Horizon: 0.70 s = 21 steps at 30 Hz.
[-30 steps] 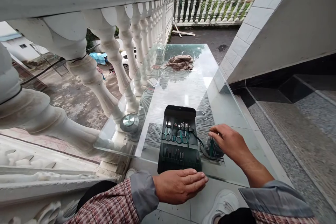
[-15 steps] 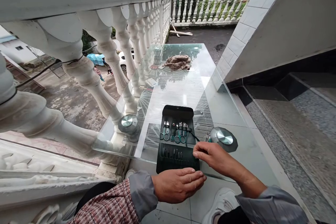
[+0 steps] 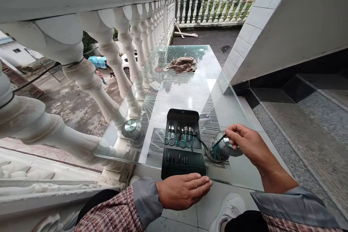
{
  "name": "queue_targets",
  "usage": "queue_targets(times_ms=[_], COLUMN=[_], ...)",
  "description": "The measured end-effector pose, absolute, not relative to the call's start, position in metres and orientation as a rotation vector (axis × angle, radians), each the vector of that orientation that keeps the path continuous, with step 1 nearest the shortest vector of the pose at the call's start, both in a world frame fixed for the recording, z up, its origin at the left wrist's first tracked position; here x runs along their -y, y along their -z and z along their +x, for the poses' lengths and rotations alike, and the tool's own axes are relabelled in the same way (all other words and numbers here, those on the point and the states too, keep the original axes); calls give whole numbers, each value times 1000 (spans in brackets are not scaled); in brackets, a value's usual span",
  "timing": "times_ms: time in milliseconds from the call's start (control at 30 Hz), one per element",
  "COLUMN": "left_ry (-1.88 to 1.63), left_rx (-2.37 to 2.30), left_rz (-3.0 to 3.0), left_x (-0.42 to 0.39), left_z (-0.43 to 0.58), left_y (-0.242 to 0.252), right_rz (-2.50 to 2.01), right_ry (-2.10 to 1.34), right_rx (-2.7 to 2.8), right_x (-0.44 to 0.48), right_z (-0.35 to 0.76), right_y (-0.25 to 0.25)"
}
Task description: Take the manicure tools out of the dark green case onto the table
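Note:
A dark manicure case (image 3: pixel 182 116) lies unfolded at the near edge of the glass table. Scissors, nail clippers and other small tools with teal handles sit in its upper part, and several slim tools stand in the lower pocket (image 3: pixel 183 168). My left hand (image 3: pixel 185 190) rests flat by the case's near edge, fingers stretched out and holding nothing. To the right of the case, my right hand (image 3: pixel 243 141) pinches a slim dark tool (image 3: pixel 219 142) between thumb and fingers, slanting down to the left above the glass. Its exact kind is too small to tell.
On the glass table (image 3: pixel 179 98) a brown patterned cloth (image 3: pixel 181 65) lies at the far end, with a small white card (image 3: pixel 155 85) nearer the left. A white balustrade (image 3: pixel 108 50) runs along the left; stone steps (image 3: pixel 299 127) rise at right.
My right hand has moved right, away from the case's lower pocket, and the slim dark tool now shows in its fingers. My left hand has stayed in place.

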<state>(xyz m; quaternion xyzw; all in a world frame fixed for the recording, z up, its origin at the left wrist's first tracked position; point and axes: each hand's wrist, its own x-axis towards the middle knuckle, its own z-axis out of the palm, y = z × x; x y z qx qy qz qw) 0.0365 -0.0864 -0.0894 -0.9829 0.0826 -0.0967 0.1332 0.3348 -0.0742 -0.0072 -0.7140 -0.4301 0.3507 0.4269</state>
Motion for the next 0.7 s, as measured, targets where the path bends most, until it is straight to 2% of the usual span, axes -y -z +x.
queue_targets(times_ms=[133,267,433,533,600,700], left_ry=[290,264,262,309,319,314], left_rx=[-251,-263,-255,-240,-235,-230], left_rz=[-2842,-2856,-2855,-2843,-2839,-2828], left_x=[86,85,85,86,87,87], left_z=[36,36,37,38,38,38], left_y=[88,84,83,86,87,87], right_rz=[-1883,-1949,-2017,-1908,-1783,-1606], right_ry=[-1056,-1032,-651,-440,-501,-813], right_rx=[1078,1207,1438,1448,1493,1643], right_x=[77,74,70,73,77,82], right_z=[345,340,334,320,304,276], right_y=[13,25,37,37,34,29])
